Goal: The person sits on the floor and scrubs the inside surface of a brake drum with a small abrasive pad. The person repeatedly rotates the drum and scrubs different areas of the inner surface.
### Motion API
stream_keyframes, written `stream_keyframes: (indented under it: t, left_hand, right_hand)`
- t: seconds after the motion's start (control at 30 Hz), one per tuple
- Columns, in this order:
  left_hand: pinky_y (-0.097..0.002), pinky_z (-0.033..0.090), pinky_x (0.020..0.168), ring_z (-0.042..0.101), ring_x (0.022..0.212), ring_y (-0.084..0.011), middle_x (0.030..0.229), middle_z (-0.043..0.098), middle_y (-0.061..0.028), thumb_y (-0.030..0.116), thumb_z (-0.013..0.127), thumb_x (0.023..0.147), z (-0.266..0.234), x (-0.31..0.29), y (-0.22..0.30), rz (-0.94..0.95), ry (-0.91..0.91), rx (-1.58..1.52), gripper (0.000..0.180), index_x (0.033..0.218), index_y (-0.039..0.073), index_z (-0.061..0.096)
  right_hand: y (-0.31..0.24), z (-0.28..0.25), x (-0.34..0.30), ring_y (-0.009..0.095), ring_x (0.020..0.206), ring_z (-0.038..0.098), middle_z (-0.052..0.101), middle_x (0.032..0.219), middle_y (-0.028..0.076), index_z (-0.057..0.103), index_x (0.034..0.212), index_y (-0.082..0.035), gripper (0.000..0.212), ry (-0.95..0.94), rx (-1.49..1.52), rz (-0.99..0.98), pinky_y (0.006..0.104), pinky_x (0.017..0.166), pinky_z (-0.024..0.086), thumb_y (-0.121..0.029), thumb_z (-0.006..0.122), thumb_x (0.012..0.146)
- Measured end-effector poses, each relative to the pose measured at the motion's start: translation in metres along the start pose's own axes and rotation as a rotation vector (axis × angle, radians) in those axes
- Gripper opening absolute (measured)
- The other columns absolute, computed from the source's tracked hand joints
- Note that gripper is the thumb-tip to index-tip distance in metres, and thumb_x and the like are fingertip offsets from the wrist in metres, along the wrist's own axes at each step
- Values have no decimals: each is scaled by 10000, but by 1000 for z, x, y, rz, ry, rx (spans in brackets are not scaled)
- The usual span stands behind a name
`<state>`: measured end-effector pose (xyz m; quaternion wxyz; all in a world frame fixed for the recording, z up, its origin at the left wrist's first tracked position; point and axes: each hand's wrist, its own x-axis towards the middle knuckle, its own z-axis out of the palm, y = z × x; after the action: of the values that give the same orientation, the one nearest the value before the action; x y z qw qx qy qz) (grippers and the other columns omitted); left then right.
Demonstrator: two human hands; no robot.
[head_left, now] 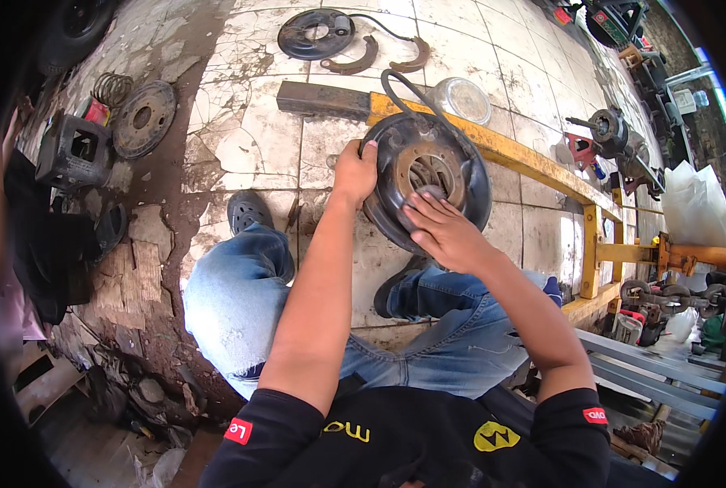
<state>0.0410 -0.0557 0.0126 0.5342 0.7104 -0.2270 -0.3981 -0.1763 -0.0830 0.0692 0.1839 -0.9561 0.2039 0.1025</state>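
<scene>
A black drum brake backing plate stands tilted in front of me, with a rusty ring around its central hole and a black cable looping off its top. My left hand grips its left rim, the thumb on the near face and the fingers partly hidden. Flat against the lower part of the rusty ring lies my right hand, its fingers stretched out close together. A small dark rounded piece shows by its fingertips; whether it is loose I cannot tell. Beyond lie another backing plate and two curved brake shoes.
A yellow steel frame with a dark bar end crosses the tiles behind the plate. Beside it sits a round silver cover. At left are a rusty disc, a coil spring, a dark housing and another person's dark clothing.
</scene>
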Motion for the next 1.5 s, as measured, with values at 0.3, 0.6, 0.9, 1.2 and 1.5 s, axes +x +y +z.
stream_keyframes:
  t: [0.3,0.6,0.9,1.2,1.5]
  left_hand:
    - [-379,485,778,618,842,-255,964,658,-190,296,496,1000,2,-3,6,-7,40,20,382,1146,-46,584]
    - [-360,485,729,591,793,-202,920,649,-132,297,491,1009,2,0,2,13,-19,5,380,1161,-40,579]
    - [-328,483,753,584,811,-180,944,657,-133,259,479,1020,2,-5,-1,14,-62,-136,335,1127,-41,585]
    - [-329,483,782,590,841,-184,975,658,-140,249,472,1022,3,-13,11,14,-50,-140,341,1121,-55,590]
    - [-343,479,818,598,892,-209,1020,661,-170,272,457,1018,4,-17,12,-11,-6,-204,393,1155,-75,578]
  right_hand:
    - [8,2,-11,258,1481,167,179,1605,92,280,1523,-147,672,-4,-64,78,440,1208,120,-571,196,1009]
    - [28,5,-16,308,1493,73,101,1611,156,188,1534,-53,767,45,60,275,478,1197,123,-602,207,997]
    - [20,7,72,289,1488,128,180,1602,130,273,1512,-47,721,296,97,457,473,1197,111,-559,240,1006]
    - [22,7,72,299,1465,211,260,1574,136,339,1480,-48,689,329,10,325,469,1189,164,-543,311,1002]
    - [1,10,40,316,1452,239,267,1567,145,348,1477,-61,689,212,-35,115,471,1180,201,-555,315,998]
